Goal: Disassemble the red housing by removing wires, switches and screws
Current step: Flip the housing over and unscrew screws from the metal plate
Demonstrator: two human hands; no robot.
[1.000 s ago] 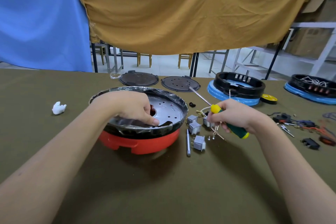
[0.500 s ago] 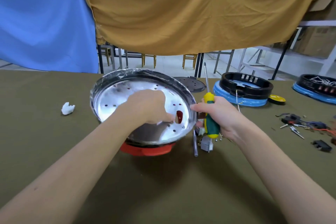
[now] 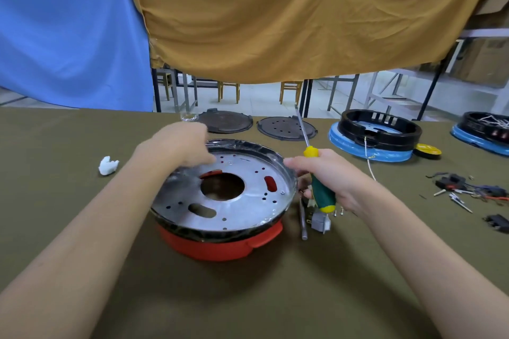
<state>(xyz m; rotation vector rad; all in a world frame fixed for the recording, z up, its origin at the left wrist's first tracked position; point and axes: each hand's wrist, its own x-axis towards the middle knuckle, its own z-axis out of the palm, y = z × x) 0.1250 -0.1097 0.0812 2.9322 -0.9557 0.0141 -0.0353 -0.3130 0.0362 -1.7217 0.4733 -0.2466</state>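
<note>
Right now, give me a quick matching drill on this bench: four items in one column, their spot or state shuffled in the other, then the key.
Items
1. green-and-yellow-handled screwdriver
2. perforated silver metal plate
3. crumpled white scrap
4. small grey switch block

Spots
A. lying alone on the olive cloth, left of the housing
B. held in the right hand, shaft pointing up and away
C. on the cloth, just right of the housing, below the right hand
D. sitting on top of the red plastic housing, left hand at its far rim

Pairs: 1-B, 2-D, 3-A, 4-C
</note>
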